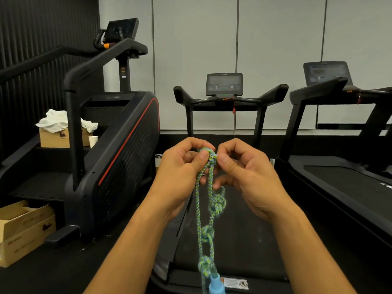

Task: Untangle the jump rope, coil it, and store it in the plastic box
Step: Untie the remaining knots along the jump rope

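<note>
Both hands, left [182, 166] and right [244, 168], pinch the rope [209, 187] top knot [209, 154]; I'd loosen loops, not yank.

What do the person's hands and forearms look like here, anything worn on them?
Both are bare: no gloves, rings, watch or bands show on the left hand or the right hand. No sleeves reach into view; both forearms are uncovered down to the bottom edge of the picture. The visible thumbnails are short and unpainted.
</note>
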`<state>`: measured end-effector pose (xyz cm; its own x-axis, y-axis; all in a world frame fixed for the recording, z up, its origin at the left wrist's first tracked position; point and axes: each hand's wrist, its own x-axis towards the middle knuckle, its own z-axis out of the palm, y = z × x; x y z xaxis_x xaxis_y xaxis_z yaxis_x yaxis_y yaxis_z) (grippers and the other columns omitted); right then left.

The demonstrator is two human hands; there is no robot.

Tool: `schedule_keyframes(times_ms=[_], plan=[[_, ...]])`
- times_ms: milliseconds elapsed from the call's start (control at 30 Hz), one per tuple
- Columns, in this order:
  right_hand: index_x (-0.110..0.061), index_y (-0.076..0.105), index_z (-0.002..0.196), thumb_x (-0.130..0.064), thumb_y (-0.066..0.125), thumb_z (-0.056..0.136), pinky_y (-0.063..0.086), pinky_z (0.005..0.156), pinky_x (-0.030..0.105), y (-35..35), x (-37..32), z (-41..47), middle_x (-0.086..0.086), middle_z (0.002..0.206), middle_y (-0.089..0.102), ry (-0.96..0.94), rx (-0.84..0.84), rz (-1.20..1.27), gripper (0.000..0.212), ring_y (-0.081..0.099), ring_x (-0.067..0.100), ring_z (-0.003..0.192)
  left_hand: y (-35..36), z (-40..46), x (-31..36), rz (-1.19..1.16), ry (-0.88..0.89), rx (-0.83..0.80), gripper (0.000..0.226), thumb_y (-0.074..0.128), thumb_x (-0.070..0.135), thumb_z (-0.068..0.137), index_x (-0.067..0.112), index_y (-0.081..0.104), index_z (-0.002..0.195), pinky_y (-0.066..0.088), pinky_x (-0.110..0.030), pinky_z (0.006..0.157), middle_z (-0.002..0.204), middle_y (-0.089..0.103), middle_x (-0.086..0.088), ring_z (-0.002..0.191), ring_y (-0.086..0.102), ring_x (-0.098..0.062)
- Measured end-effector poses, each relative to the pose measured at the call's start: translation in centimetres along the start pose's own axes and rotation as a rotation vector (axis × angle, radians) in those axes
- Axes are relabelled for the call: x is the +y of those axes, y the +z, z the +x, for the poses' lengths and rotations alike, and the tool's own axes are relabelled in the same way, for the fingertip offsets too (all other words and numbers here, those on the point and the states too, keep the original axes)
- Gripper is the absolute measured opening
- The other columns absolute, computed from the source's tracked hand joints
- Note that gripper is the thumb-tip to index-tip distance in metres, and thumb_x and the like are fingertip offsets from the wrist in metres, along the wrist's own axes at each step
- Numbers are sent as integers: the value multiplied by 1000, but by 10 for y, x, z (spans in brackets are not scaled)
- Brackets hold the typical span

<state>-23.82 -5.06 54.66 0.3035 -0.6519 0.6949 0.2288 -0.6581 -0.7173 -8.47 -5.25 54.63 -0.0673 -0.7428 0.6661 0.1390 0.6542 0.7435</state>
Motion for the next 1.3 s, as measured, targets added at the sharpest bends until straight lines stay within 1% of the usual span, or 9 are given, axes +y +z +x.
schedule_keyframes(times_ms=[67,167,267,400,767,900,1000,1200,1300], plan=[[-5,58,91,-8,59,94,58,58,36,-1,2,0,8,78,68,31,20,-36,4,71,27,72,0,0,-3,32,5,11,15,54,2,98,9,67,97,44,-24,51,73,63,-12,65,58,-19],[-16,64,87,-17,71,90,60,61,39,0,6,3,0,75,67,-3,114,-428,7,69,23,73,-2,2,-9,104,23,52,15,57,2,97,11,68,96,45,-25,51,74,64,-12,63,60,-14],[-23,65,85,-28,75,86,51,63,19,3,7,5,-4,77,63,-88,184,-785,11,60,10,74,-5,4,-14,177,35,83,19,59,4,96,18,71,94,48,-24,53,79,67,-11,68,61,-15],[-23,63,81,-27,72,87,42,61,17,4,11,6,-7,76,57,-165,209,-956,12,54,8,70,-4,4,-17,257,43,78,21,60,5,96,22,71,92,48,-23,55,81,67,-12,70,61,-16],[-13,66,82,-5,66,92,56,56,34,3,1,3,7,76,62,9,131,-299,13,67,20,67,-1,5,-12,131,30,88,18,55,4,98,15,68,94,44,-25,51,79,62,-16,67,55,-22],[-24,67,79,-28,70,88,57,61,38,-1,6,4,-1,74,65,7,173,-564,10,66,20,68,0,4,-15,224,47,97,20,58,5,97,19,70,93,47,-26,54,78,64,-16,68,56,-19],[-25,64,77,-44,70,84,43,58,20,2,8,4,-3,73,61,-38,207,-806,21,54,8,63,-1,3,-15,259,54,78,22,59,3,96,21,71,92,48,-28,54,84,68,-18,68,58,-20],[-28,65,79,-33,69,89,35,64,15,4,8,5,-3,81,55,-126,229,-897,12,51,5,72,-3,3,-14,300,67,61,23,58,5,97,23,71,93,50,-29,56,89,67,-20,71,60,-27],[-28,67,79,-27,71,88,48,66,23,3,8,7,-3,83,57,-110,232,-806,10,55,7,72,-2,2,-12,249,57,61,19,56,2,97,16,70,96,48,-27,54,83,66,-18,70,57,-21]])
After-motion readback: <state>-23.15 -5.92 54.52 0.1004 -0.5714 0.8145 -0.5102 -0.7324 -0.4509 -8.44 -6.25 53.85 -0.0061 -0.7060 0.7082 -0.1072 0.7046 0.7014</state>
